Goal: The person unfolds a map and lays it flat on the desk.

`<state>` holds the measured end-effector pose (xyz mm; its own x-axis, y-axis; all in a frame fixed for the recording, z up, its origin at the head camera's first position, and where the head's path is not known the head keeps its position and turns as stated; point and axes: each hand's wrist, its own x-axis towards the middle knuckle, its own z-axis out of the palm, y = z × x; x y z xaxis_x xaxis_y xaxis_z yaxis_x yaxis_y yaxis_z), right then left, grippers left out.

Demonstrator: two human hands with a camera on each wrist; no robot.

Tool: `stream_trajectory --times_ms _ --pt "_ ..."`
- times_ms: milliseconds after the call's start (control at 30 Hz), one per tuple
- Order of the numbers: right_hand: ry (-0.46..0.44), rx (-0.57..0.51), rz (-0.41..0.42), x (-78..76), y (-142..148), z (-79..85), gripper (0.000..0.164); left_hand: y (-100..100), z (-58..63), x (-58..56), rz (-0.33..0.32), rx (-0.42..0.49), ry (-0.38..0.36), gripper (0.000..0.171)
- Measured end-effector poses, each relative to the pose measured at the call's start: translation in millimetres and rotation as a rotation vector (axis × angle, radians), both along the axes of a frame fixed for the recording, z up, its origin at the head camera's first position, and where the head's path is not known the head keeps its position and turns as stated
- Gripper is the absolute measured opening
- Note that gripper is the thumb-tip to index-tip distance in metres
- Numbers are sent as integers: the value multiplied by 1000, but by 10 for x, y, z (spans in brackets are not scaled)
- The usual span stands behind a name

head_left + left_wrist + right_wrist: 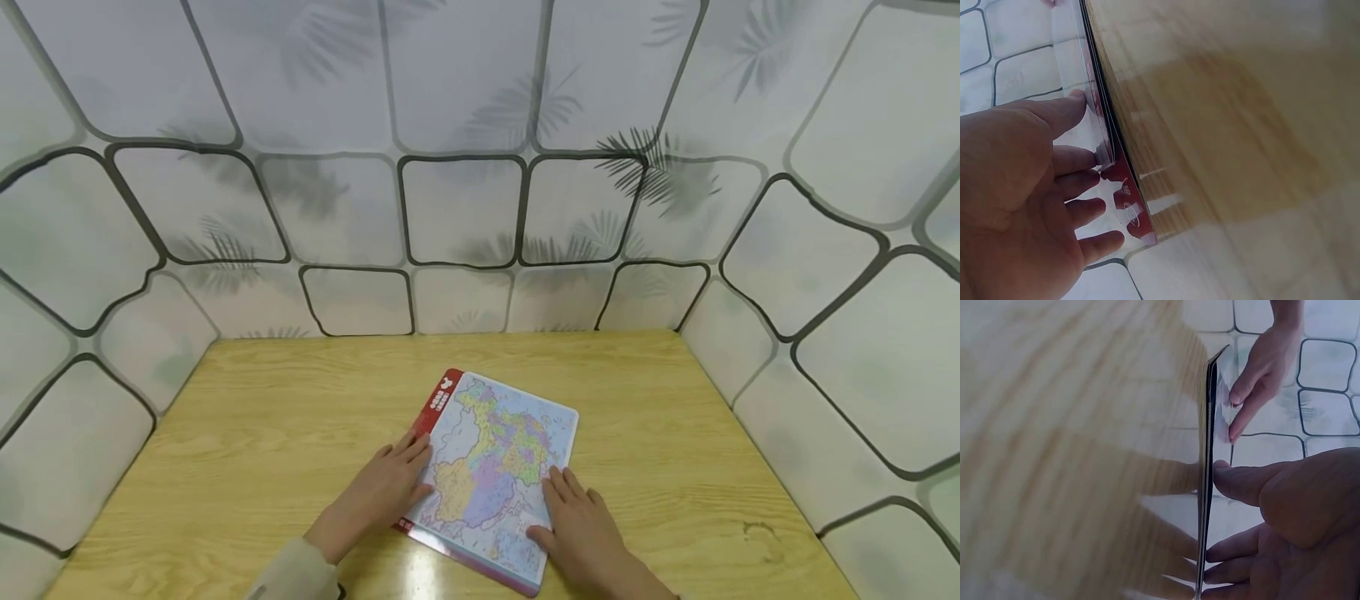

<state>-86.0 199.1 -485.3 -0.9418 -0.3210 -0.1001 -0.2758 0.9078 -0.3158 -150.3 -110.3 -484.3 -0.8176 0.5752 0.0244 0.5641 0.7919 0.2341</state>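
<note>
A glossy map board [487, 475], printed with coloured regions and a red title strip along its left edge, lies flat and turned at an angle on the wooden table [300, 400]. My left hand [390, 483] rests on its left side with fingers extended over the red strip. On the opposite edge my right hand [581, 521] touches the surface with its fingertips and thumb. Seen from the side in the left wrist view, the board [1127, 194] is thin and layered. The right wrist view has the fingertips of both hands against the board's [1209, 425] printed face.
A pale cloth [465, 217] with dark rounded outlines and leaf prints hangs behind the table and along both sides. A small dark curved mark [759, 528] shows on the wood at the right. Light glares off the table below the board.
</note>
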Motion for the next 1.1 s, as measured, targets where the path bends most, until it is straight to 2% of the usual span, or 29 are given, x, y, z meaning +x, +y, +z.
stream_trajectory --times_ms 267,533,867,1100 --pt "24 5 -1 -72 68 13 74 -4 -13 31 14 -28 -23 61" --pt "63 36 20 -173 132 -18 72 -11 -50 105 3 -23 -2 60" --pt "39 34 27 -301 175 19 70 23 -61 199 23 -47 -4 61" --pt "30 34 27 -384 188 28 68 48 -45 262 44 -34 -45 63"
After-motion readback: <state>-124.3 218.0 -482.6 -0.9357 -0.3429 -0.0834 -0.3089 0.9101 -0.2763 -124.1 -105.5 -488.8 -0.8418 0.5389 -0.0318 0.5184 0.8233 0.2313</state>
